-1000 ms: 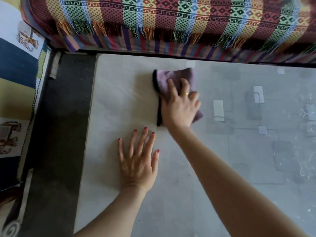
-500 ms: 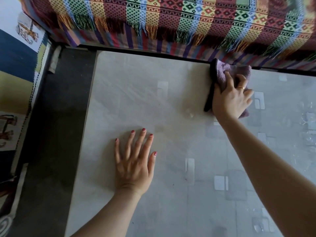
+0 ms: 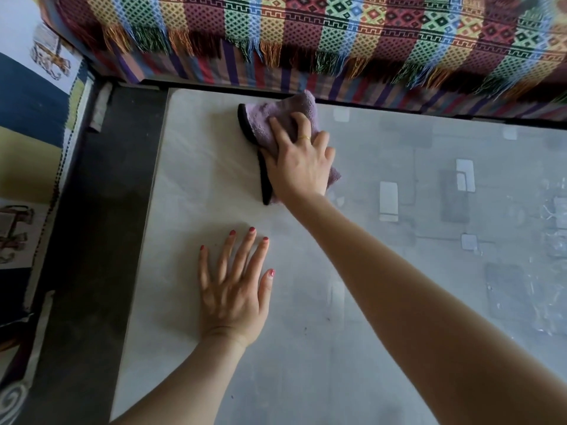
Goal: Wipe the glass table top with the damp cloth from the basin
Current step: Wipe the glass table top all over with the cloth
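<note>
A folded purple cloth (image 3: pixel 270 118) with a black edge lies on the glass table top (image 3: pixel 199 185) near its far edge. My right hand (image 3: pixel 299 162) presses flat on the cloth, fingers spread over it and a gold ring on one finger. My left hand (image 3: pixel 234 288) rests flat on the glass nearer to me, fingers straight and apart, holding nothing. The basin is not in view.
A sofa covered by a striped, fringed blanket (image 3: pixel 337 35) runs along the table's far edge. A dark floor strip (image 3: pixel 92 240) lies left of the table, with a patterned rug (image 3: pixel 27 133) beyond. The glass reflects pale rectangles on the right (image 3: pixel 460 210).
My right hand slid the cloth right along the far edge, then back left toward the table's far left part. My left hand has stayed planted on the glass.
</note>
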